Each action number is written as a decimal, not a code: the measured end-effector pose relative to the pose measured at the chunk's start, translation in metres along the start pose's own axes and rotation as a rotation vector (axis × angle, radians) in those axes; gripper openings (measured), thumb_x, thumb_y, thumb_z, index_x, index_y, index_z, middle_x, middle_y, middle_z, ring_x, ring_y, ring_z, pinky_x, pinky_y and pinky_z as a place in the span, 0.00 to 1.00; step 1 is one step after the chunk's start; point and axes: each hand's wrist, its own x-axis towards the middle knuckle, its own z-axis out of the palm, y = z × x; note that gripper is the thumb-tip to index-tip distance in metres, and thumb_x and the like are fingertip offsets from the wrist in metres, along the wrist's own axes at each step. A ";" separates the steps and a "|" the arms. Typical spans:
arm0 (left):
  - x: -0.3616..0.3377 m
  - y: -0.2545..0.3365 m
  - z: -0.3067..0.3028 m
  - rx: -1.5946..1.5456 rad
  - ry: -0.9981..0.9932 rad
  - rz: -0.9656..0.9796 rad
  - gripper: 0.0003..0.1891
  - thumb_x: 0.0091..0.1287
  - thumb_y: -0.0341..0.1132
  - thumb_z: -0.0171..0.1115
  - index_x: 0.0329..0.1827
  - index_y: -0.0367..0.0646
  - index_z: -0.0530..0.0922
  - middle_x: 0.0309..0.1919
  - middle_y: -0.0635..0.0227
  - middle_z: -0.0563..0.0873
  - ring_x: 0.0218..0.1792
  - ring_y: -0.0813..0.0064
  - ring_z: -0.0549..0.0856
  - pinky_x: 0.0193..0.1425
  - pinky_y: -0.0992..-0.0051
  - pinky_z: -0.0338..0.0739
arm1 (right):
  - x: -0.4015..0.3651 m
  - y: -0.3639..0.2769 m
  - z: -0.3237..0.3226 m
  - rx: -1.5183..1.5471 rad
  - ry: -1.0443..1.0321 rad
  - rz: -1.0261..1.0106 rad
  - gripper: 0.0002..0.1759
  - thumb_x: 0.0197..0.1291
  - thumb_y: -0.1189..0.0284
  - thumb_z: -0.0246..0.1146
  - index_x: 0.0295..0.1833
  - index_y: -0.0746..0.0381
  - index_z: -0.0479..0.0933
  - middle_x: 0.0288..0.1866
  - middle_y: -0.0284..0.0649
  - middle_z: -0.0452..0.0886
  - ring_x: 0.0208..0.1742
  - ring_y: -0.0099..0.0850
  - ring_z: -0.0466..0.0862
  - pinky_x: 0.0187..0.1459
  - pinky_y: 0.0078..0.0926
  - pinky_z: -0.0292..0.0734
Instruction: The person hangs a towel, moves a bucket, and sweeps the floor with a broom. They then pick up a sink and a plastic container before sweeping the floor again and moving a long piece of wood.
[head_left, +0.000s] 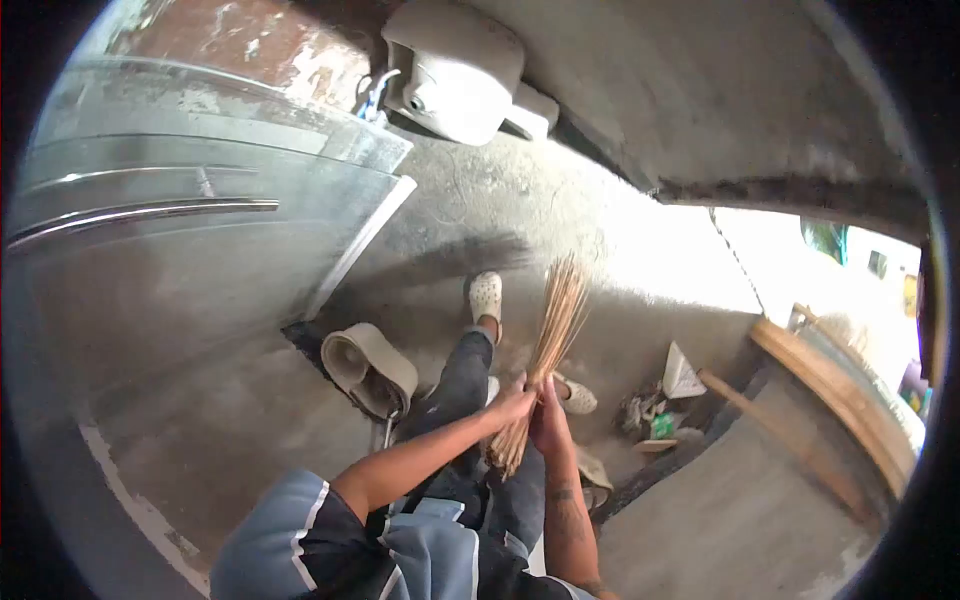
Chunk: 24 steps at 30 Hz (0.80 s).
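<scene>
A stick broom [560, 320], a bundle of thin brown twigs, is held in front of my legs. Its thin ends fan out away from me, and its thick butt ends [510, 447] point back toward my lap. My left hand [513, 400] is closed around the bundle near its middle. Right beside it, my right hand [547, 425] grips the same bundle from the other side. The fingers of both hands are partly hidden by the twigs and by each other.
A beige toilet-shaped basin [370, 370] stands left of my legs; another ceramic fixture [455, 85] is at the far wall. A glass panel with a metal handle [150, 212] stands left. Small rubbish [655, 425], a dustpan-like white piece [682, 375] and a wooden pole [770, 430] lie right.
</scene>
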 end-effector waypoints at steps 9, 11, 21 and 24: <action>0.047 0.131 -0.169 0.172 0.431 0.552 0.15 0.65 0.42 0.53 0.48 0.43 0.78 0.41 0.45 0.78 0.45 0.47 0.79 0.48 0.56 0.74 | 0.022 -0.112 0.154 -0.311 0.105 -0.162 0.17 0.64 0.58 0.57 0.35 0.63 0.75 0.28 0.39 0.79 0.25 0.30 0.79 0.28 0.29 0.75; 0.063 0.170 -0.232 0.288 0.494 0.451 0.21 0.66 0.46 0.53 0.53 0.39 0.77 0.49 0.47 0.80 0.51 0.52 0.80 0.54 0.61 0.74 | 0.034 -0.135 0.148 -0.403 -0.061 -0.274 0.17 0.63 0.59 0.59 0.35 0.64 0.74 0.27 0.39 0.78 0.26 0.29 0.79 0.27 0.29 0.74; 0.091 0.176 -0.397 0.164 0.635 0.293 0.21 0.68 0.46 0.52 0.51 0.35 0.76 0.42 0.52 0.84 0.45 0.55 0.83 0.48 0.65 0.74 | 0.187 -0.325 0.039 0.990 -0.239 0.428 0.15 0.66 0.62 0.49 0.53 0.60 0.65 0.47 0.40 0.73 0.45 0.33 0.77 0.45 0.30 0.79; 0.109 0.143 -0.397 0.168 0.683 0.369 0.16 0.67 0.42 0.53 0.39 0.34 0.78 0.32 0.50 0.82 0.38 0.48 0.80 0.41 0.60 0.73 | 0.222 -0.391 0.024 0.803 -0.201 0.135 0.24 0.69 0.55 0.43 0.62 0.60 0.59 0.53 0.45 0.70 0.50 0.39 0.76 0.52 0.40 0.78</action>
